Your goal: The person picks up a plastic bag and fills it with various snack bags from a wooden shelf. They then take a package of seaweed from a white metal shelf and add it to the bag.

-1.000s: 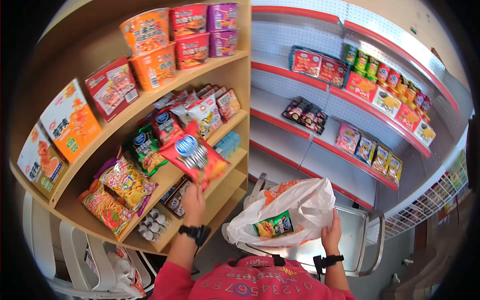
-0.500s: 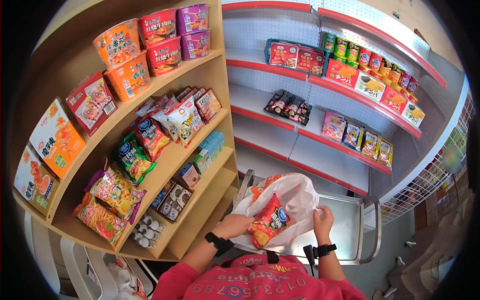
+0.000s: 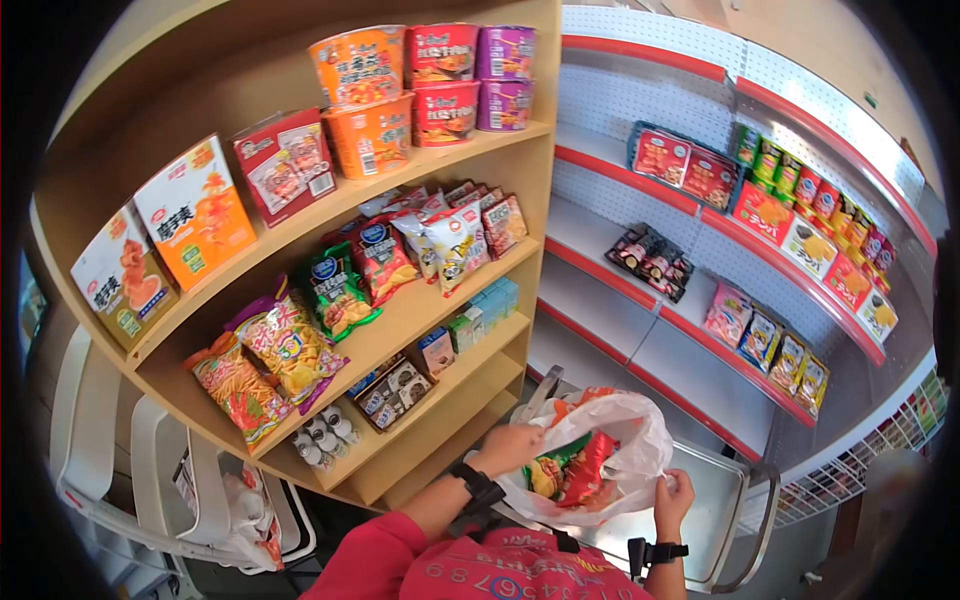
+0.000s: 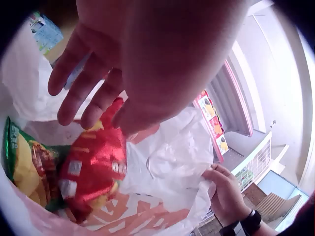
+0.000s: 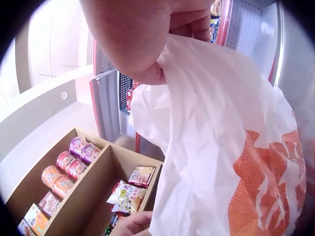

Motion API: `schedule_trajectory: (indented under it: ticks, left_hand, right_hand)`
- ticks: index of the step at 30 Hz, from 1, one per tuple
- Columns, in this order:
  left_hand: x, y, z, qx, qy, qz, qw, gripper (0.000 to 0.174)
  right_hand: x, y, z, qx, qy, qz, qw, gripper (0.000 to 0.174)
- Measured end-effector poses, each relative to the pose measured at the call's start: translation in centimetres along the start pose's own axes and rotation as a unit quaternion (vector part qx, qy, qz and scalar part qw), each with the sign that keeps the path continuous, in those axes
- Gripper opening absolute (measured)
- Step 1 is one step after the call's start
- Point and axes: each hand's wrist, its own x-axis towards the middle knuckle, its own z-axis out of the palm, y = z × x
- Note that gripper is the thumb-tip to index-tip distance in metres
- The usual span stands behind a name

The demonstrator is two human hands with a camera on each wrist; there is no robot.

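Observation:
A white plastic bag [image 3: 640, 430] with orange print stands with its mouth spread, over a metal cart tray. In it lie a red chip bag [image 3: 588, 470] and a green chip bag [image 3: 545, 474], side by side. My right hand [image 3: 674, 494] pinches the plastic bag's rim between thumb and fingers; the right wrist view shows the white film [image 5: 211, 98] bunched in that grip. Over the opposite rim is my left hand [image 3: 508, 448], its fingers [image 4: 78, 101] loosely extended above the red chip bag in the left wrist view, holding nothing.
A wooden shelf [image 3: 545, 190] on the left carries noodle cups [image 3: 370, 135], snack bags [image 3: 290, 340] and boxes. Behind stands a white shelf rack with red edges [image 3: 640, 290]. The metal cart tray [image 3: 710, 500] extends right of the bag. White shopping baskets [image 3: 165, 450] are at lower left.
My left hand brought the red chip bag from near the wooden shelf into the plastic bag and let it go. The right hand stays on the rim. The head view has shifted.

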Motion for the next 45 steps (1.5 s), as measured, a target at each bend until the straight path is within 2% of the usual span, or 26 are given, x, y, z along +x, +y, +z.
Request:
schedule_trajectory:
  ticks: [1,3,5,7,9,11,12,14,15,17,18,21,23,25,27,29,32,36,38,40,42,45]
  left_hand:
    - [0.1,-1.0,-1.5,-0.005,0.036,-0.058,0.998,0.018]
    - [0.0,-3.8,-5.0,-0.044,0.228,-0.060,0.971,0.019]
    - [0.5,-8.3,-8.1,-0.046,0.366,-0.138,0.919,0.030]
    - [0.7,-10.9,-12.3,-0.023,0.488,-0.146,0.860,0.045]
    - [0.8,-13.1,-15.9,-0.018,0.527,-0.210,0.824,0.055]
    - [1.9,-18.0,-17.5,0.020,0.565,-0.261,0.782,0.070]
    - [2.0,-17.9,-18.9,0.021,0.566,-0.260,0.782,0.070]
    - [1.7,-17.0,-21.2,-0.031,0.565,-0.383,0.730,0.080]
    - [1.8,-17.7,-21.6,-0.032,0.566,-0.382,0.730,0.080]
    - [2.2,-19.1,-22.1,-0.010,0.591,-0.406,0.697,0.084]
    - [2.6,-19.7,-22.1,0.023,0.573,-0.440,0.691,0.086]
    - [2.8,-21.4,-22.0,-0.015,0.556,-0.424,0.715,0.091]
    - [3.1,-21.2,-22.0,0.018,0.570,-0.426,0.702,0.096]
    - [3.1,-20.9,-22.2,-0.021,0.561,-0.463,0.686,0.100]
    - [3.2,-21.4,-21.9,0.000,0.554,-0.467,0.689,0.094]
    - [3.1,-19.6,-22.4,-0.024,0.525,-0.496,0.691,0.085]
    - [3.2,-18.8,-22.5,-0.001,0.535,-0.476,0.698,0.077]
    - [2.5,-15.9,-21.9,-0.029,0.535,-0.453,0.713,0.082]
    - [1.8,-14.1,-20.4,0.026,0.604,-0.370,0.705,0.084]
    - [1.3,-13.2,-19.4,0.038,0.610,-0.344,0.713,0.085]
    - [1.0,-12.8,-18.3,0.059,0.614,-0.323,0.717,0.082]
    - [0.5,-12.9,-17.3,0.081,0.627,-0.282,0.722,0.079]
  right_hand:
    - [0.0,-0.5,-0.2,-0.004,0.000,0.008,1.000,0.013]
    - [-0.1,-0.8,-0.2,0.003,-0.003,0.003,1.000,0.014]
    - [-0.1,-0.4,-0.1,-0.013,-0.005,0.012,1.000,0.013]
    - [-0.2,-0.7,-0.1,-0.008,-0.012,0.013,1.000,0.013]
    - [-0.2,-0.7,0.0,-0.022,-0.011,0.015,1.000,0.013]
    - [-0.3,-0.3,0.1,-0.021,-0.009,0.007,1.000,0.013]
    - [-0.3,-0.2,0.3,-0.021,-0.006,0.000,1.000,0.013]
    - [-0.4,-0.8,0.1,-0.030,-0.012,0.007,0.999,0.013]
    - [-0.5,-1.1,0.1,-0.038,-0.018,0.015,0.999,0.013]
    - [-0.7,-1.2,0.1,-0.033,-0.009,0.003,0.999,0.013]
    - [-0.8,-1.3,0.2,-0.027,-0.002,-0.008,1.000,0.013]
    - [-1.2,-1.5,0.0,-0.042,0.008,-0.014,0.999,0.013]
    - [-1.3,-1.2,-0.1,-0.041,0.004,0.013,0.999,0.013]
    - [-1.3,-1.2,-0.2,-0.040,-0.002,0.039,0.998,0.013]
    - [-1.3,-1.5,-0.2,-0.040,-0.005,0.047,0.998,0.013]
    - [-1.3,-1.0,0.0,-0.040,-0.004,0.040,0.998,0.012]
    - [-1.1,-1.0,0.1,-0.049,-0.006,0.023,0.999,0.012]
    - [-0.7,-1.8,0.4,-0.067,-0.002,-0.009,0.998,0.011]
    - [-0.6,-1.9,0.5,-0.059,-0.005,-0.002,0.998,0.012]
    - [-0.4,-2.2,0.7,-0.051,-0.008,0.004,0.999,0.012]
    - [-0.2,-2.7,0.9,-0.039,0.010,-0.042,0.998,0.011]
    - [-0.1,-3.3,0.8,-0.039,-0.012,0.000,0.999,0.011]
